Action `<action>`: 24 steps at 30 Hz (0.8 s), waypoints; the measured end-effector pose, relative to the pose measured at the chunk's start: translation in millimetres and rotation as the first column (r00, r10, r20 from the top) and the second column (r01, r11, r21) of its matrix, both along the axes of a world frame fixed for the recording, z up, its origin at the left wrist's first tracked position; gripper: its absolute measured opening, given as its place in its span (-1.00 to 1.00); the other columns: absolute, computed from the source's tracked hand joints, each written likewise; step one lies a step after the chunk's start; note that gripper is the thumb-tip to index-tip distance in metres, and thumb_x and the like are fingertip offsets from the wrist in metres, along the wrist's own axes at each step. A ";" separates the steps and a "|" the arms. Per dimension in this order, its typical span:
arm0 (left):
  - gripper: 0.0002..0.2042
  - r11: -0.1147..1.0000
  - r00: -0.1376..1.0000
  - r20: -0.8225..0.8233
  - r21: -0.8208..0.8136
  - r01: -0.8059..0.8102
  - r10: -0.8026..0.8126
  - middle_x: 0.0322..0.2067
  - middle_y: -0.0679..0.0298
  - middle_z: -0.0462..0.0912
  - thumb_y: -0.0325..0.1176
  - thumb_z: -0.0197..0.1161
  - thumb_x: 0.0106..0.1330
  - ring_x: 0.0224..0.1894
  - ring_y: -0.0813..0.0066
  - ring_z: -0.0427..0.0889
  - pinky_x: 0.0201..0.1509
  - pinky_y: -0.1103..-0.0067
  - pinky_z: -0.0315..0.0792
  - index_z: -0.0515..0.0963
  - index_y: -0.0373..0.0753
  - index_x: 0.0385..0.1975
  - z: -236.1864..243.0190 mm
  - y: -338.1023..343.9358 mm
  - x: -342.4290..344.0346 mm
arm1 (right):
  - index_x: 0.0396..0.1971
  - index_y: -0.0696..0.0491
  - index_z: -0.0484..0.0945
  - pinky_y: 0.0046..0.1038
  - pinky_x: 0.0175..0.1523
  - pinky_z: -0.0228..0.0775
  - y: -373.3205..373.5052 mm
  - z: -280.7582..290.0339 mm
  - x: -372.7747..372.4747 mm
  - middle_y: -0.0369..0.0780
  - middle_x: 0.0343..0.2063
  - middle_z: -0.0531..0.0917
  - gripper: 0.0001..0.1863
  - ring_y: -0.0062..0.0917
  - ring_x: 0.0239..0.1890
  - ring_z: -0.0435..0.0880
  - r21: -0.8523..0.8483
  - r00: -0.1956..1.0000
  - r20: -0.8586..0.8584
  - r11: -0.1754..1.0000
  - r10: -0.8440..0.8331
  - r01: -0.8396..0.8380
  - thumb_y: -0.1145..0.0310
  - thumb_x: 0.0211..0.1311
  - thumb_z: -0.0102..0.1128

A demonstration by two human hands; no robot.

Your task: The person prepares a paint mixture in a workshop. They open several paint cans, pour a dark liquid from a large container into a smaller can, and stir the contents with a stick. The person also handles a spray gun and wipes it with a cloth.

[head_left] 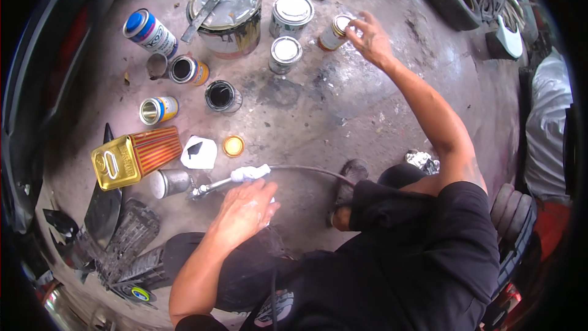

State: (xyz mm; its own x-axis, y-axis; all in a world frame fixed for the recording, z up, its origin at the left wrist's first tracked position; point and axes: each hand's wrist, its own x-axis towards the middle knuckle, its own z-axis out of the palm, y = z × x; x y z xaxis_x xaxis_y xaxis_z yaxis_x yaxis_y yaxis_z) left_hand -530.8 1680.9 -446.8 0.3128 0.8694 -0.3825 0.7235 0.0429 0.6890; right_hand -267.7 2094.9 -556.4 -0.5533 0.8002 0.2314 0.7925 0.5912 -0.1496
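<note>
My right hand [371,41] reaches to the far right, fingers apart, its fingertips at the right edge of a small tin [332,37] with a gold rim. Whether they touch the tin I cannot tell. Nearer me, my left hand [243,211] is closed, palm side hidden. Bits of something white show at its fingers, too little to name. Just beyond it lies a spray gun [199,190] with a metal cup [171,183]. White wrapping [250,173] covers part of its hose end. Two silver-lidded cans [292,13] stand left of the small tin.
A large paint bucket [229,40] carries a metal strip [215,3]. Several open cans stand left, including one with black paint [222,95]. A gold rectangular tin [116,160] lies beside white paper [199,154] and a gold lid [233,146]. The hose [306,169] crosses the concrete floor.
</note>
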 end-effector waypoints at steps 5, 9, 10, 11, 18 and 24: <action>-0.70 0.998 1.000 -0.028 -0.061 -0.005 0.003 -0.24 0.05 0.58 -0.26 0.32 0.35 -0.14 -0.03 0.62 -0.06 0.17 0.48 0.52 -0.26 -0.02 3.8 -3.4 3.0 | 0.10 -0.06 0.63 -0.05 0.20 0.46 77.2 41.3 -48.9 0.05 0.18 0.55 -0.64 0.00 0.13 0.61 0.250 0.954 -0.253 0.963 0.163 -0.098 0.09 0.48 0.12; -0.70 0.995 0.997 -0.077 -0.096 -0.014 0.007 -0.24 0.05 0.58 -0.27 0.33 0.34 -0.14 -0.01 0.62 -0.07 0.16 0.49 0.52 -0.26 -0.02 7.6 -2.6 4.5 | 0.15 -0.01 0.57 -0.12 0.21 0.46 142.1 18.2 -67.3 -0.02 0.09 0.61 -0.65 -0.06 0.14 0.60 0.471 0.964 0.241 0.856 0.109 -0.214 0.21 0.47 0.09; -0.69 0.995 0.997 -0.082 -0.098 -0.017 0.009 -0.24 0.05 0.58 -0.28 0.34 0.34 -0.14 -0.01 0.63 -0.08 0.16 0.50 0.52 -0.26 -0.02 8.0 -3.5 5.1 | 0.19 -0.02 0.53 -0.08 0.19 0.44 129.0 -26.7 -57.4 0.01 0.10 0.60 -0.62 -0.01 0.09 0.61 0.533 0.978 0.123 0.821 0.166 -0.206 0.17 0.49 0.08; -0.70 0.995 0.997 -0.064 -0.088 -0.054 0.048 -0.25 0.06 0.58 -0.29 0.34 0.33 -0.14 0.00 0.63 -0.08 0.16 0.50 0.52 -0.26 -0.04 9.0 -14.0 6.6 | 0.25 -0.01 0.47 -0.07 0.19 0.42 96.1 -45.5 -77.6 0.00 0.10 0.61 -0.58 0.00 0.08 0.61 0.181 0.995 0.022 0.978 0.101 -0.103 0.13 0.52 0.05; -0.78 0.989 0.989 -0.043 0.049 -0.140 0.142 -0.27 0.08 0.55 -0.34 0.34 0.30 -0.16 0.02 0.63 -0.11 0.18 0.50 0.49 -0.27 -0.19 -3.4 -10.0 7.0 | 0.31 -0.04 0.44 -0.08 0.29 0.36 121.3 -87.2 -38.6 -0.02 0.14 0.62 -0.51 -0.05 0.20 0.57 0.042 0.981 -0.021 0.981 0.192 -0.191 0.04 0.54 -0.01; -0.79 0.974 0.985 0.034 0.145 -0.172 0.169 -0.28 0.09 0.53 -0.35 0.34 0.30 -0.16 0.01 0.61 -0.12 0.17 0.50 0.49 -0.28 -0.21 -4.5 -7.6 6.8 | 0.15 0.05 0.56 -0.18 0.22 0.47 38.2 39.8 -89.5 -0.02 0.04 0.66 -0.61 -0.10 0.10 0.66 0.021 0.932 -0.165 0.946 0.321 -0.322 0.27 0.39 0.21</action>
